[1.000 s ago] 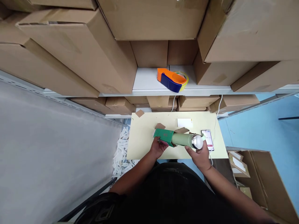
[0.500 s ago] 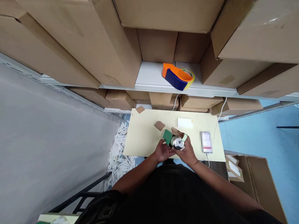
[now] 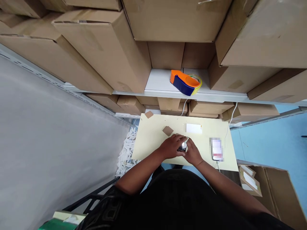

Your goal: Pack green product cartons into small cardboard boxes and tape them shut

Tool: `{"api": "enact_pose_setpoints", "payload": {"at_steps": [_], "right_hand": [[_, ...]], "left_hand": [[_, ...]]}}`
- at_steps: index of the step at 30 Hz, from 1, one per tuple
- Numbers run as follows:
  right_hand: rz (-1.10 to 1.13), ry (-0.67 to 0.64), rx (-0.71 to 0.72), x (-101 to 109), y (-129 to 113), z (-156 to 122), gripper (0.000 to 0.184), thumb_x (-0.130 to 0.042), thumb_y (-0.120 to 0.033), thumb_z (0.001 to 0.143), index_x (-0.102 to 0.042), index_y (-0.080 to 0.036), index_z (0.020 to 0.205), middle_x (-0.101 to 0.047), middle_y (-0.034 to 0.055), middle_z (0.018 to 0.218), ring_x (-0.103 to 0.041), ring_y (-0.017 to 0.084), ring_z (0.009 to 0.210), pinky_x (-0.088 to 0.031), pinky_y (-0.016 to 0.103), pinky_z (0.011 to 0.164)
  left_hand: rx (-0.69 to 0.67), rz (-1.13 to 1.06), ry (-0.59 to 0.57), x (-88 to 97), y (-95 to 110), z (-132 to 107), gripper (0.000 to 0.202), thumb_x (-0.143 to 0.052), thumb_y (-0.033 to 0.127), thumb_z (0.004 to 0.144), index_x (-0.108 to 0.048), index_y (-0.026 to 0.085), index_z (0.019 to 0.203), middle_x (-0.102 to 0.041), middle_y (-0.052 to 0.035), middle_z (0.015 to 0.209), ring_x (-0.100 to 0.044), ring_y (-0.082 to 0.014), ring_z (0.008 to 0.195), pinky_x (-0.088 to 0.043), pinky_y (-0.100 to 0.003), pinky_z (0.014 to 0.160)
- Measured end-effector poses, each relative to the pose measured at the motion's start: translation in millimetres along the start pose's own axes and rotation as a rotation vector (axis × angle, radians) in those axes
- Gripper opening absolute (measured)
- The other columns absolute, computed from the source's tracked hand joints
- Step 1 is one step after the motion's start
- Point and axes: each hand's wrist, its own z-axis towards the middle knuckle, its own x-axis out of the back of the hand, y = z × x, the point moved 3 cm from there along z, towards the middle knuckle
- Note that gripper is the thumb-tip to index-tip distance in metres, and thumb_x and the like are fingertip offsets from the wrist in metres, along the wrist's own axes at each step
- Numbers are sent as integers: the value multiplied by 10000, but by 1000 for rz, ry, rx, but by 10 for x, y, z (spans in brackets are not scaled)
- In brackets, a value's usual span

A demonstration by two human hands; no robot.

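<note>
Over the small pale-yellow table [image 3: 148, 143], both hands close around a bottle standing upright. Only its shiny silver top [image 3: 182, 146] shows between them. My left hand [image 3: 171, 146] covers the bottle's left side and top. My right hand [image 3: 193, 153] wraps it from the right. The green box seen before is hidden under my hands.
A phone [image 3: 216, 149] on a white cable lies at the table's right. A white card [image 3: 193, 128] and brown cardboard scraps [image 3: 167, 130] lie behind my hands. An orange-blue tape dispenser [image 3: 185, 82] sits on the shelf among cardboard boxes. White paper strips [image 3: 126, 150] litter the floor left.
The bottle, lying sideways and half out of the green box a second ago, was turned upright. My hands have closed over it, hiding the box.
</note>
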Motion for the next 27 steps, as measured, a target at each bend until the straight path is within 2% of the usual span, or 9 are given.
{"api": "enact_pose_setpoints", "payload": {"at_steps": [2,6,8,13,16,21,24,27], "right_hand": [[47,-36,-7,3,54,25,791,-733,-277,824,-391,-236,1537,-542,155,1438,-530,342,1355,-482,555,1122],[70,-106,-22,-5,186,65,1059,-837,-358,739,-247,-249,1612,-422,159,1579,-442,359,1449,-414,566,1182],[54,-115,-37,-36,228,113,1004,-826,-315,743,-300,-243,1595,-445,157,1568,-453,352,1444,-412,555,1184],[72,-104,-11,-112,234,288,841,-813,-291,746,-453,-231,1504,-561,147,1464,-538,339,1366,-445,537,1153],[77,-106,-4,-110,233,342,824,-814,-308,747,-467,-240,1491,-575,137,1447,-541,338,1359,-456,540,1139],[102,-80,-80,-74,332,362,762,-783,-339,769,-479,-245,1462,-587,132,1422,-607,315,1269,-534,510,1045],[126,-53,-165,-66,439,373,773,-790,-371,742,-490,-247,1443,-604,127,1391,-652,306,1188,-577,493,971],[170,-50,-224,-52,510,392,818,-795,-373,717,-473,-258,1459,-601,112,1400,-655,291,1180,-583,481,964]], "left_hand": [[54,-133,52,25,-69,88,704,-826,313,764,-574,266,1419,-572,-115,1437,-482,-378,1343,-389,-545,1153],[111,-422,163,133,-215,129,634,-878,239,653,-696,264,1260,-624,-116,1318,-482,-396,1336,-373,-499,1176],[105,-430,141,195,-247,112,617,-889,238,614,-720,262,1207,-632,-115,1263,-525,-388,1277,-417,-471,1139],[13,-214,88,321,-265,56,552,-865,261,642,-722,255,1176,-625,-113,1174,-600,-339,1110,-493,-421,1034],[19,-167,59,316,-284,98,547,-851,245,676,-718,256,1206,-615,-122,1210,-564,-361,1170,-459,-445,1070],[66,-211,32,248,-307,261,528,-829,254,729,-708,240,1243,-624,-137,1246,-507,-396,1255,-335,-528,1177],[89,-266,100,211,-343,264,641,-852,306,728,-656,254,1335,-584,-134,1378,-447,-396,1353,-259,-535,1232],[196,-372,216,118,-448,167,853,-914,313,643,-579,248,1424,-448,-128,1555,-325,-403,1474,-214,-528,1264]]}}
